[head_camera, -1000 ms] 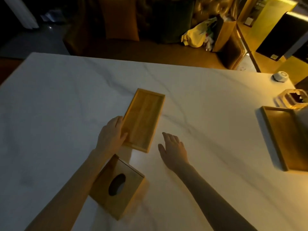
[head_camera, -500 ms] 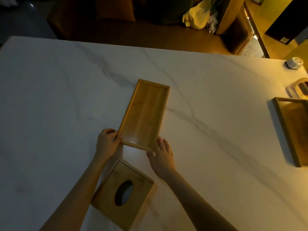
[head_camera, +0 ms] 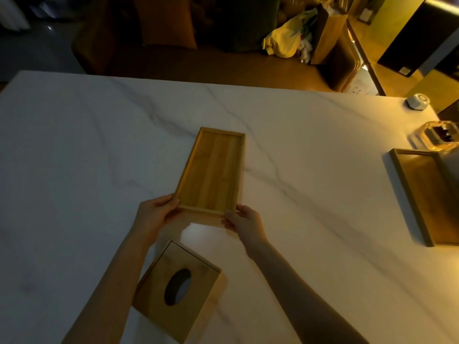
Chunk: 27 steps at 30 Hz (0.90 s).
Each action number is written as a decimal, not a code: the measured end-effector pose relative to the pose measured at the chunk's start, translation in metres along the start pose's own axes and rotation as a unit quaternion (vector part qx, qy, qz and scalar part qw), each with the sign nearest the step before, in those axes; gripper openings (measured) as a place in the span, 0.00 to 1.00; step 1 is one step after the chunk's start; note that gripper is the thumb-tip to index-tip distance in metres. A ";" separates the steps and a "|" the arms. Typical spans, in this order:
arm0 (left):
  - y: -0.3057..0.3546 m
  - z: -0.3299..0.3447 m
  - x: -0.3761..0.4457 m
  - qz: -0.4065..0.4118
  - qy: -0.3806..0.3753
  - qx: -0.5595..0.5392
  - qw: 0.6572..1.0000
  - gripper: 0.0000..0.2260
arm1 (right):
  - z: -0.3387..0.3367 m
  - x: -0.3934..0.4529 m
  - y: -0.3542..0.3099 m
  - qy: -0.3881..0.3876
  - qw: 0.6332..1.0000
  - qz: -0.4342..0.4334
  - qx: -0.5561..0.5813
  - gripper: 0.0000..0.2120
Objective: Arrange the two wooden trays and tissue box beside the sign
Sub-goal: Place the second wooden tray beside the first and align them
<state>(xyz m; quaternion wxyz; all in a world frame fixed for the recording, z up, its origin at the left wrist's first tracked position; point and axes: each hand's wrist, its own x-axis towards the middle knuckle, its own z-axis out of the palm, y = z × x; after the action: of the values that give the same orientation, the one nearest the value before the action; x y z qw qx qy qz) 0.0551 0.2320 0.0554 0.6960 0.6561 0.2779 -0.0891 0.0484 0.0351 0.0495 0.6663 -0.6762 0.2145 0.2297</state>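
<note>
A narrow wooden tray (head_camera: 213, 170) is in the middle of the white marble table (head_camera: 74, 157), its near end raised off the surface. My left hand (head_camera: 155, 216) grips its near left corner and my right hand (head_camera: 244, 223) grips its near right corner. A wooden tissue box (head_camera: 178, 289) with an oval slot sits close to me, under my left forearm. A second, larger wooden tray (head_camera: 429, 197) lies at the table's right edge, partly cut off by the frame. A pale upright panel (head_camera: 450, 160), possibly the sign, stands at the tray's far right corner.
A glass dish (head_camera: 439, 137) with dark contents and a small white device (head_camera: 418, 101) sit at the far right corner of the table. Beyond the far edge are dark chairs, a yellow bag (head_camera: 283, 43) and a brown paper bag.
My right hand moved from the bare table to the narrow tray's near right corner. My left hand slid to the near left corner. The tray turned straighter and its near end lifted.
</note>
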 end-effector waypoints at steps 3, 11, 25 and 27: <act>0.006 0.007 -0.008 0.010 0.000 -0.010 1.000 0.14 | -0.014 -0.003 -0.010 -0.013 0.999 0.006 0.044 0.11; 0.010 0.057 -0.047 0.041 -0.032 -0.037 0.998 0.14 | -0.073 -0.027 -0.020 0.006 0.999 -0.028 0.046 0.13; 0.000 0.200 -0.105 0.082 -0.089 -0.078 0.990 0.14 | -0.225 -0.070 -0.023 0.051 0.992 -0.071 0.094 0.13; -0.007 0.222 -0.109 0.082 -0.098 -0.073 0.989 0.14 | -0.249 -0.071 -0.019 0.059 0.991 -0.067 0.097 0.12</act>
<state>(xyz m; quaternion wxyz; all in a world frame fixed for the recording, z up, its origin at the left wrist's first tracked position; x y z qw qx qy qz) 0.0209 -0.0087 0.1012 0.7707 0.6122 0.1599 -0.0752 0.0085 -0.2142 0.1089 0.7290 -0.6333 0.2289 0.1228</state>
